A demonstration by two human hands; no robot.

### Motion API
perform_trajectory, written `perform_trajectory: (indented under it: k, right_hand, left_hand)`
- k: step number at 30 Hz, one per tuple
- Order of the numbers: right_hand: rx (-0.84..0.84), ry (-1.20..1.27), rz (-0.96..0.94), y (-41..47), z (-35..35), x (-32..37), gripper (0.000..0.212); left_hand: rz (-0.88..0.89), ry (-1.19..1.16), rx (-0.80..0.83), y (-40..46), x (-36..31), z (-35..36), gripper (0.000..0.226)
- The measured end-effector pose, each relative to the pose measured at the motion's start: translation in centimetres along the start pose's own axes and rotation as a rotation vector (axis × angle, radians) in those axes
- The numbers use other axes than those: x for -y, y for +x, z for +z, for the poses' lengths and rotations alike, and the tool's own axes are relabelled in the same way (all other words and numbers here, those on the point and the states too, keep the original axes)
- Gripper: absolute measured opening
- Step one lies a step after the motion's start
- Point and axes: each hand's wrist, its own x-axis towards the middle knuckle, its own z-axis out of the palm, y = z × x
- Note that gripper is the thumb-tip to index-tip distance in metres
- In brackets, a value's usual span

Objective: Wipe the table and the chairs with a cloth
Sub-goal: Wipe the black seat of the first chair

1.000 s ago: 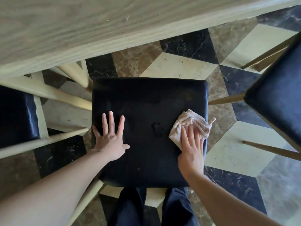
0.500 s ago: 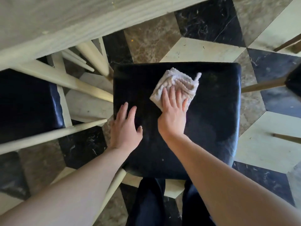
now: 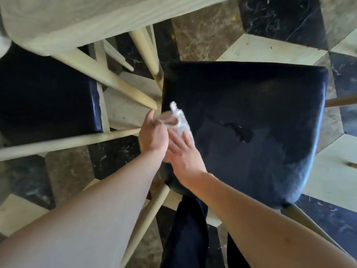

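A black padded chair seat (image 3: 251, 117) with a torn spot near its middle fills the centre of the view. A pale crumpled cloth (image 3: 178, 119), blurred by motion, lies at the seat's left edge. My right hand (image 3: 183, 151) presses on the cloth with straight fingers. My left hand (image 3: 152, 132) sits right beside it at the seat's left rim, loosely cupped and touching the cloth's left side. The light wooden table (image 3: 77, 20) runs across the top left.
A second black-seated chair (image 3: 44, 97) stands to the left under the table, with pale wooden legs and rails (image 3: 108, 74) between the two seats. The floor is patterned marble tile (image 3: 270, 49). My dark trouser legs (image 3: 185, 233) are just below the seat.
My right hand has swept the cloth from the seat's back middle to its left edge. My left hand has lifted off the seat and turned in against the cloth. The view has shifted left.
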Motion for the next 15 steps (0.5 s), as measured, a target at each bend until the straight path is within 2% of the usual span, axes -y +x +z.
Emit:
perform_trajectory:
  k: [4, 6, 8, 10, 12, 13, 15]
  right_hand:
    - [0.193, -0.321, -0.352, -7.2, 2.3, -1.2, 0.069]
    - [0.277, -0.401, -0.499, -9.0, 1.9, -2.9, 0.071]
    - [0.337, -0.448, -0.635, -9.2, 0.8, -5.0, 0.074]
    - [0.325, -0.475, -0.744, -7.9, -1.1, -7.2, 0.076]
    - [0.270, -0.486, -0.762, -5.5, -4.3, -10.0, 0.081]
    - [0.187, -0.478, -0.715, -4.0, -6.3, -11.5, 0.080]
    - [-0.050, -0.475, -0.489, -1.2, -10.3, -15.2, 0.075]
  left_hand:
    - [0.178, 0.149, 0.177, -0.2, 0.7, -0.6, 0.063]
    - [0.222, 0.193, 0.225, -0.1, 0.2, -0.5, 0.068]
    - [0.188, 0.142, 0.199, 0.2, -1.1, -0.1, 0.061]
    - [0.109, 0.090, 0.146, 0.7, -2.1, 0.2, 0.053]
    - [0.079, 0.061, 0.165, 1.4, -2.2, 0.4, 0.048]
    - [0.084, 0.067, 0.194, 1.7, -2.0, 0.4, 0.046]
    - [0.104, 0.094, 0.243, 1.9, -1.5, 0.5, 0.046]
